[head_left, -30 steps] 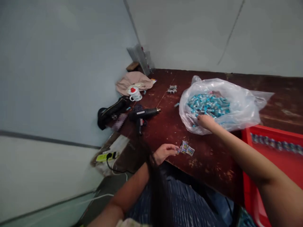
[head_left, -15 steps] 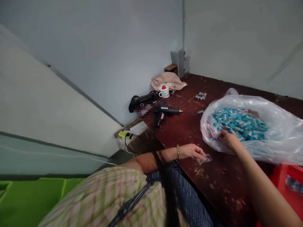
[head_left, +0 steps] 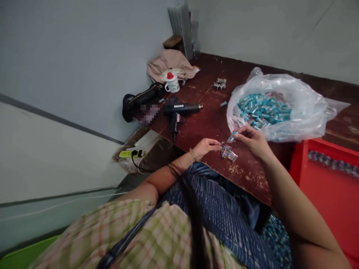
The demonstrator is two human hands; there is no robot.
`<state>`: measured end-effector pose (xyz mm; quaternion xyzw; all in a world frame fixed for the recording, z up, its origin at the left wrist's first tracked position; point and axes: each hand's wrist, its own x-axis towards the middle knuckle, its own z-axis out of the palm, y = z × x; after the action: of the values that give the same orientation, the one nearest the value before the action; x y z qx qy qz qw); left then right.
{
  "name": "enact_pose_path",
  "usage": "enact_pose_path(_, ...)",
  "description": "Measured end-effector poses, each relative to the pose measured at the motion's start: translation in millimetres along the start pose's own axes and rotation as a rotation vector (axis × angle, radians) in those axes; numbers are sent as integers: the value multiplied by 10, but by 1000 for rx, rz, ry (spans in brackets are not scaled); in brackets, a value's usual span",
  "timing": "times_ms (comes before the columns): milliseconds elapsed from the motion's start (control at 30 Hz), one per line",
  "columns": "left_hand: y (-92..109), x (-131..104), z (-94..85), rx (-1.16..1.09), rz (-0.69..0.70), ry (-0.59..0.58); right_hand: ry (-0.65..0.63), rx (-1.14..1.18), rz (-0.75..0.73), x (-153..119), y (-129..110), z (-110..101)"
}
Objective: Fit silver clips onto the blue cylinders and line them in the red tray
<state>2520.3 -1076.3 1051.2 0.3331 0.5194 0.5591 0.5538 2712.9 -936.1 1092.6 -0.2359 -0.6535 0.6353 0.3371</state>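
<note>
In my right hand (head_left: pixel 254 142) is a small clear tube with a blue end (head_left: pixel 232 137), pinched between thumb and fingertips just in front of the bag. My left hand (head_left: pixel 206 147), with a bangle at the wrist, is closed at the fingertips on the edge of a small printed label; its exact outline is hard to see. Several small printed labels (head_left: pixel 229 154) lie on the dark red table (head_left: pixel 196 130) right beside those fingertips. A clear plastic bag (head_left: pixel 303 97) lies open behind my right hand, holding a heap of blue-ended tubes (head_left: pixel 263 109).
A black heat gun (head_left: pixel 182 108) lies left of the bag. Behind it stand a lidded mug (head_left: pixel 172 83) and a pink cloth (head_left: pixel 171 61). Small grey pieces (head_left: pixel 220 83) sit farther back. A red crate (head_left: pixel 331 194) is at right, a power strip (head_left: pixel 130 153) at left.
My right hand has come out of the bag with a tube and moved left, close to my left hand. The view has tilted down, showing more of the red crate.
</note>
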Motion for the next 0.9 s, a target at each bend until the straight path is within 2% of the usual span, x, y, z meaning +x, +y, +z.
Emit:
enact_pose_path(167, 45, -59, -160, -14, -34, -15, -9, -47, -70, -93, 21, 363)
enact_pose_path(300, 37, -35, -269, -14, -9, -9, 57, -87, -116, -79, 130, 500)
enact_pose_path(400, 30, -42, -328, -56, -5, -32, 60, -109, -109, -95, 240, 583)
enact_pose_path(533, 59, -94, -410, -166, -116, -130, 61, -221, -118, -186, 384, 743)
enact_pose_path(667, 77, -116, -490, -238, -191, -112, 84, -311, -160, -313, 535, 928)
enact_pose_path(800, 55, -120, -521, -217, -217, -124, 143, -305, -154, -363, 615, 992)
enact_pose_path(900, 43, -120, -499, -190, -236, -143, 99, -313, -126, -369, 576, 956)
